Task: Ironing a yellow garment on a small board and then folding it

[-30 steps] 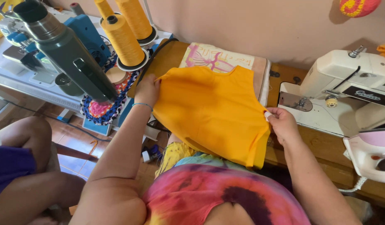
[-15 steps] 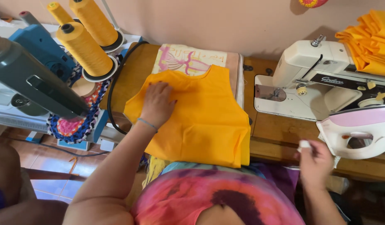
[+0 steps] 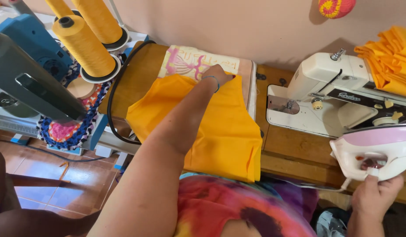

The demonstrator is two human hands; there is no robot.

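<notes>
An orange fabric piece (image 3: 225,127) lies flat on a padded board with a printed cover (image 3: 185,59). My left hand (image 3: 218,74) reaches across and presses on the fabric's far edge, fingers flat. My right hand (image 3: 376,197) is at the lower right, gripping the handle of a pink and white clothes iron (image 3: 378,151) held off to the right of the fabric, above the wooden table (image 3: 295,149).
A white sewing machine (image 3: 334,96) stands to the right with folded orange cloth (image 3: 389,57) stacked on it. Yellow thread cones (image 3: 84,46) and a grey-blue machine (image 3: 32,83) sit at left. A black cable (image 3: 113,105) curves beside the board.
My left hand slid from the fabric's left part to its far edge. My right hand left the fabric's right side, dropped to the lower right and now holds the iron.
</notes>
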